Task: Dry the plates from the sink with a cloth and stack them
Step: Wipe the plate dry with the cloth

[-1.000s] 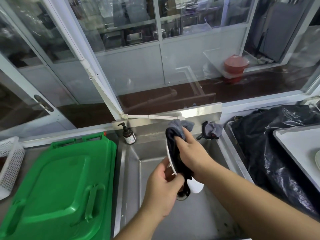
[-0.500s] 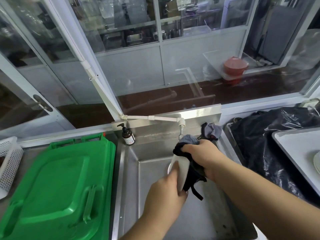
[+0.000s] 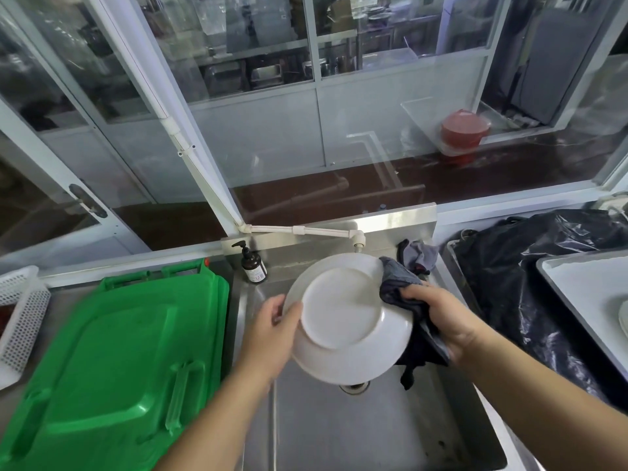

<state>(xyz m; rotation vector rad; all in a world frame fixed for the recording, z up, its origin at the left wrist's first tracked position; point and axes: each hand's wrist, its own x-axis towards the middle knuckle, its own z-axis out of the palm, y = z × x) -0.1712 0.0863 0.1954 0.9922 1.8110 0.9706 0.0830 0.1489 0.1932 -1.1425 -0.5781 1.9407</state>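
Head view: plate (image 3: 343,317) held over sink (image 3: 339,436), underside facing up. L hand (image 3: 272,331) fingers clamped on its left rim. R hand (image 3: 445,321) fingers curled round cloth (image 3: 397,280), pressed against plate's right rim.

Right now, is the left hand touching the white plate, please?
Touching: the head view shows the left hand with its thumb lying over the white plate rim.
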